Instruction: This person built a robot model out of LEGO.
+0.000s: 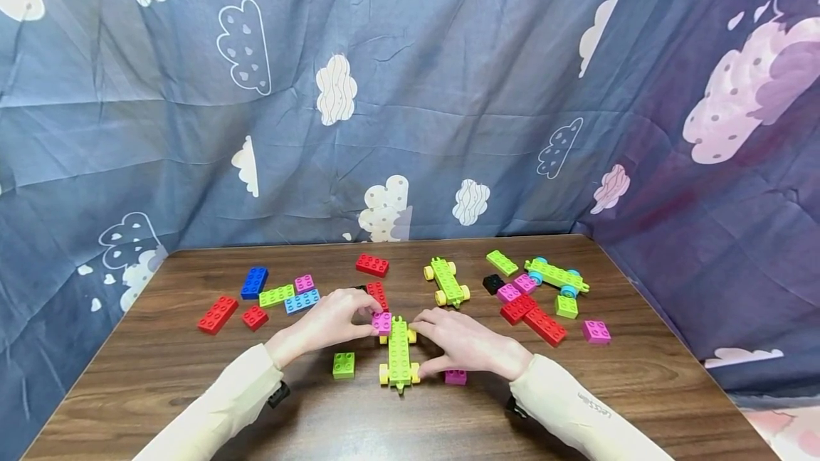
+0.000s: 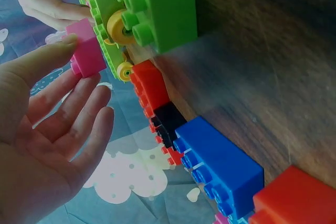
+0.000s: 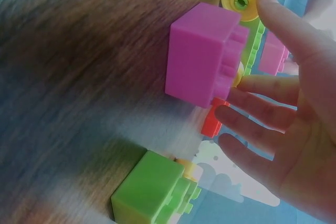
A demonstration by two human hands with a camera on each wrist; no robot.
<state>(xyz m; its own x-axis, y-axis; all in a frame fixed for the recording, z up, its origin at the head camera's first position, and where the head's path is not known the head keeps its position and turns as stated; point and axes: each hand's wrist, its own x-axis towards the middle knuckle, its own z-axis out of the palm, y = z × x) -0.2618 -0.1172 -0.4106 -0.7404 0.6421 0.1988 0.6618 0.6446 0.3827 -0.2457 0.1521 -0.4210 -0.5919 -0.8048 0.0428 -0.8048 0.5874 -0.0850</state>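
Between thumb and fingers my left hand (image 1: 333,317) pinches a pink square brick (image 1: 381,324). The left wrist view has this pink brick (image 2: 88,48) with its studs turned toward the fingers. Right beside it stands a lime green wheeled car base (image 1: 400,354) with yellow wheels, lengthwise in front of me. My right hand (image 1: 466,344) rests along the base's right side, its fingers loosely extended. In the right wrist view the thumb tip meets a yellow wheel (image 3: 240,1). A second pink brick (image 1: 455,377) lies under the right hand, partly covered by it.
A lime green square brick (image 1: 343,366) sits left of the car base. Another yellow-wheeled base (image 1: 446,281) stands behind; a blue-wheeled base (image 1: 556,276) is at back right. Loose bricks, including a blue one (image 1: 254,282) and a red one (image 1: 544,326), lie on both sides.
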